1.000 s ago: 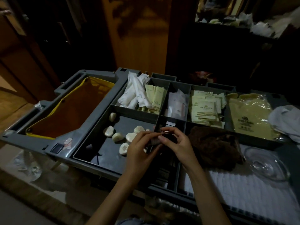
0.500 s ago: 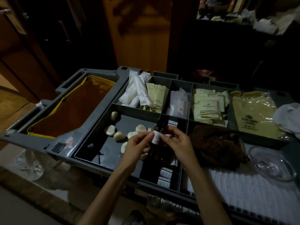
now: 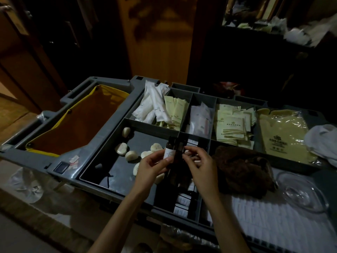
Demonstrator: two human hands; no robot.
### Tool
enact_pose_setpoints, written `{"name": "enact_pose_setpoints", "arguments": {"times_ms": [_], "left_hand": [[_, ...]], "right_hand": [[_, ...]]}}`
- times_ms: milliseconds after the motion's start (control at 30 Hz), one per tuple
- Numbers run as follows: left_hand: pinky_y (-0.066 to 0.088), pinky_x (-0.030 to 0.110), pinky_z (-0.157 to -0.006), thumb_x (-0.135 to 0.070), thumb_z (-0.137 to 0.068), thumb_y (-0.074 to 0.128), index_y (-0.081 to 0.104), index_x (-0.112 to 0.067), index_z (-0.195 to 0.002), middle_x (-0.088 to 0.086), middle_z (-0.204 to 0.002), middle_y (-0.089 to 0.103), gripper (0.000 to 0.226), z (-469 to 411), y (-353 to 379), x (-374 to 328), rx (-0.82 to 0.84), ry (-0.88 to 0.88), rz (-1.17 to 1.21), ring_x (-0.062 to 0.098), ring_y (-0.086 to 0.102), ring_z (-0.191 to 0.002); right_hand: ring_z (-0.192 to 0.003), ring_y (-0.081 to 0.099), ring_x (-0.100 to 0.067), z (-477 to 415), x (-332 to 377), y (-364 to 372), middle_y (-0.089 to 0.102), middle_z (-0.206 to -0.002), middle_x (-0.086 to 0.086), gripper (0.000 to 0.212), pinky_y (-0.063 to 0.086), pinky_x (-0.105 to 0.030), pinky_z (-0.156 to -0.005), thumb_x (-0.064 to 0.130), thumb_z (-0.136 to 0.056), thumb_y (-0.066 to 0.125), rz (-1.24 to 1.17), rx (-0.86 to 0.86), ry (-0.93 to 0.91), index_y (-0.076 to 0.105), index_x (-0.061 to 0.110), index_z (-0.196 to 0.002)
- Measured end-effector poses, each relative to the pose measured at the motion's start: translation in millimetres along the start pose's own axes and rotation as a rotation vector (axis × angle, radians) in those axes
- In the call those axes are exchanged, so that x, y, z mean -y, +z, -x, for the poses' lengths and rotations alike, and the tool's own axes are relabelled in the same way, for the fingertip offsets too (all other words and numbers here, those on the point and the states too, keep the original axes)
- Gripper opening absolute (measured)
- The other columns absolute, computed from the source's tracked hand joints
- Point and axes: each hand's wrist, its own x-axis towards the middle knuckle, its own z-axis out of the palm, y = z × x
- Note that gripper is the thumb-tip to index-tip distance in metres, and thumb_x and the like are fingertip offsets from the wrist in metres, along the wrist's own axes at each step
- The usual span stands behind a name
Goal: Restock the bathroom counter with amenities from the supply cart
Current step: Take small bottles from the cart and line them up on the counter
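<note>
Left hand (image 3: 151, 168) and right hand (image 3: 203, 166) fingers pinch dark bottles (image 3: 171, 152), now raised higher.

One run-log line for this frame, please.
left hand: holds dark bottle | right hand: at bottle, grip unclear | where: over supply cart

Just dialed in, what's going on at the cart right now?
A person works at the grey supply cart. The left hand pinches a small dark labelled bottle above the narrow bottle compartment, and the right hand pinches what looks like a second dark bottle beside it. Soap bars lie loose nearby in the cart.
</note>
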Motion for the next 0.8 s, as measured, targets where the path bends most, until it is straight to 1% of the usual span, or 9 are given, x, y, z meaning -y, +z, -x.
{"name": "enact_pose_setpoints", "arguments": {"times_ms": [67, 100, 167, 267, 367, 433, 567, 700, 800], "left_hand": [[0.054, 0.038, -0.087, -0.020, -0.083, 0.066, 0.067, -0.008, -0.115, 0.011, -0.105, 0.072, 0.034, 0.4, 0.4, -0.8, -0.019, 0.002, 0.011, 0.025, 0.069, -0.099], [0.054, 0.039, -0.088, -0.017, -0.085, 0.065, 0.068, -0.008, -0.112, 0.011, -0.104, 0.073, 0.029, 0.4, 0.5, -1.2, -0.034, 0.000, 0.019, 0.025, 0.069, -0.100], [0.055, 0.038, -0.088, -0.012, -0.087, 0.064, 0.069, -0.010, -0.108, 0.010, -0.101, 0.073, 0.021, 0.3, 0.3, -2.0, -0.066, 0.001, 0.026, 0.024, 0.069, -0.099], [0.056, 0.030, -0.082, -0.013, -0.087, 0.064, 0.070, -0.010, -0.107, 0.007, -0.098, 0.074, 0.021, -0.3, -1.4, -2.4, -0.096, 0.006, 0.042, 0.022, 0.069, -0.098], [0.055, 0.022, -0.074, -0.012, -0.087, 0.065, 0.070, -0.010, -0.106, 0.005, -0.096, 0.075, 0.020, 0.4, -1.5, -3.1, -0.106, -0.007, 0.077, 0.020, 0.070, -0.095], [0.055, 0.020, -0.072, -0.010, -0.087, 0.064, 0.070, -0.011, -0.105, 0.005, -0.096, 0.075, 0.019, 0.7, -1.1, -4.3, -0.107, -0.022, 0.097, 0.018, 0.070, -0.094], [0.055, 0.020, -0.073, -0.007, -0.088, 0.063, 0.069, -0.013, -0.104, 0.007, -0.096, 0.075, 0.019, 0.8, -1.0, -5.2, -0.091, -0.055, 0.137, 0.019, 0.070, -0.094], [0.054, 0.019, -0.072, -0.006, -0.087, 0.064, 0.069, -0.013, -0.104, 0.008, -0.097, 0.074, 0.019, 0.5, -2.0, -5.0, -0.086, -0.066, 0.152, 0.019, 0.070, -0.095], [0.054, 0.020, -0.074, -0.006, -0.087, 0.063, 0.068, -0.013, -0.106, 0.008, -0.099, 0.074, 0.021, 1.4, -1.9, -5.1, -0.067, -0.060, 0.164, 0.019, 0.070, -0.096]], "right_hand": [[-0.087, 0.063, -0.004, -4.3, -4.4, -3.9, 0.065, -0.100, 0.005, 0.020, 0.049, -0.016, -0.074, 0.010, -0.089, 0.066, 0.192, -0.057, -0.074, 0.068, 0.020, -0.106], [-0.094, 0.062, -0.006, -7.0, -5.4, -5.8, 0.064, -0.105, 0.004, 0.021, 0.048, -0.017, -0.078, 0.011, -0.090, 0.065, 0.293, -0.069, -0.105, 0.067, 0.019, -0.110], [-0.106, 0.058, -0.015, -14.2, -5.8, -8.0, 0.061, -0.114, 0.002, 0.026, 0.047, -0.025, -0.087, 0.012, -0.091, 0.063, 0.470, -0.053, -0.142, 0.065, 0.017, -0.117], [-0.115, 0.053, -0.024, -29.1, -3.7, -6.1, 0.058, -0.123, -0.004, 0.033, 0.044, -0.034, -0.095, 0.010, -0.092, 0.060, 0.669, 0.011, -0.134, 0.061, 0.015, -0.125], [-0.119, 0.051, -0.029, -42.9, -4.7, -3.8, 0.057, -0.125, -0.008, 0.039, 0.040, -0.040, -0.099, 0.003, -0.091, 0.056, 0.793, 0.053, -0.115, 0.058, 0.015, -0.128], [-0.120, 0.050, -0.028, -48.4, -5.7, -3.0, 0.056, -0.126, -0.006, 0.040, 0.035, -0.037, -0.101, 0.003, -0.091, 0.054, 0.852, 0.075, -0.092, 0.056, 0.016, -0.129], [-0.124, 0.045, -0.022, -56.2, -7.6, -1.3, 0.052, -0.129, -0.002, 0.040, 0.022, -0.031, -0.108, 0.010, -0.092, 0.054, 1.014, 0.124, -0.061, 0.054, 0.021, -0.131], [-0.129, 0.040, -0.026, -57.5, -6.9, 4.5, 0.049, -0.134, -0.007, 0.038, 0.014, -0.038, -0.116, 0.018, -0.091, 0.055, 1.173, 0.145, -0.032, 0.055, 0.017, -0.129], [-0.128, 0.040, -0.026, -54.8, -8.1, 3.8, 0.053, -0.129, -0.006, 0.037, 0.005, -0.040, -0.120, 0.032, -0.093, 0.053, 1.274, 0.251, 0.017, 0.055, 0.016, -0.126]]}}
